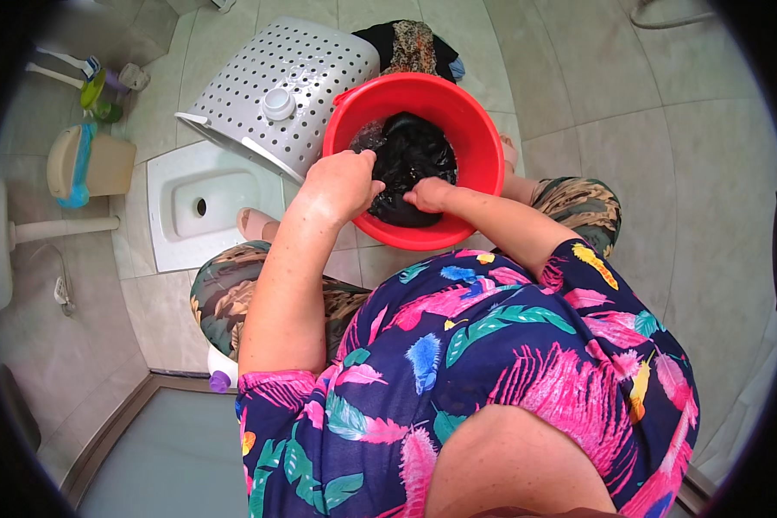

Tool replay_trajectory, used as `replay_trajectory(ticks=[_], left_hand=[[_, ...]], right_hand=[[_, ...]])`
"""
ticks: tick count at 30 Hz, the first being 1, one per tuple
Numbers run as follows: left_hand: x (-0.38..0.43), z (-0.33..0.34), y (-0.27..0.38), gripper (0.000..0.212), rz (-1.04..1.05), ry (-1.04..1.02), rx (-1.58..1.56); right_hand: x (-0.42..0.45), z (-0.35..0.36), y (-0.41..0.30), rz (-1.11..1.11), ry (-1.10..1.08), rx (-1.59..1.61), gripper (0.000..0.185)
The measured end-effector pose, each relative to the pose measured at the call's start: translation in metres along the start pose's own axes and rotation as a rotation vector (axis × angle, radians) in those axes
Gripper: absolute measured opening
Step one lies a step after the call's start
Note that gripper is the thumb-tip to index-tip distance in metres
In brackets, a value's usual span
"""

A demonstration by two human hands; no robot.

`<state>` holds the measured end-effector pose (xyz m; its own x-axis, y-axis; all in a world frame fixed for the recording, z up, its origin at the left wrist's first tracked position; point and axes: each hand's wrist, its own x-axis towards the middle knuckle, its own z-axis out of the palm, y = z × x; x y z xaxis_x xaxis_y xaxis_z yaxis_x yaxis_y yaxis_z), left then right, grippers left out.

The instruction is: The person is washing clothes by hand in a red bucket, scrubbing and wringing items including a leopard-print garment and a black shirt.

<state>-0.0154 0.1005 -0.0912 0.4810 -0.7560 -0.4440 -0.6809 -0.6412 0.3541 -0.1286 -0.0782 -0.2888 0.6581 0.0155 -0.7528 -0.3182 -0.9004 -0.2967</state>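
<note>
A red plastic bucket (481,133) stands on the floor between my knees, with a wet black cloth (414,146) and some water inside it. My right hand (430,194) reaches over the near right side of the bucket and grips the cloth, its fingertips partly sunk among the folds. Over the left rim comes my left hand (344,184), its fingers curled at the left edge of the black cloth. Whether cloth is pinched in those fingers cannot be made out, as the back of the hand covers them.
An overturned grey perforated laundry basket (233,90) carries a white cap (278,103) and touches the bucket's left side. Behind lie dark and patterned clothes (414,48). To the left are a squat toilet (181,201), a beige bin (116,165) and a purple-capped bottle (220,381).
</note>
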Motion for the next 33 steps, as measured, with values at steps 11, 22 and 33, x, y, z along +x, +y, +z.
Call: replay_trajectory(ticks=[11, 22, 33], left_hand=[[-0.001, 0.007, 0.0, 0.037, -0.005, -0.038, 0.018], [0.005, -0.002, 0.002, 0.031, 0.036, 0.031, -0.029], [0.007, -0.021, 0.016, 0.074, 0.367, 0.417, -0.556]], right_hand=[[0.014, -0.003, 0.022, 0.186, 0.34, 0.203, 0.056], [-0.081, -0.088, 0.008, -0.317, 0.328, 1.09, 0.029], [-0.222, -0.211, -0.052, -0.661, 0.571, 1.254, 0.031]])
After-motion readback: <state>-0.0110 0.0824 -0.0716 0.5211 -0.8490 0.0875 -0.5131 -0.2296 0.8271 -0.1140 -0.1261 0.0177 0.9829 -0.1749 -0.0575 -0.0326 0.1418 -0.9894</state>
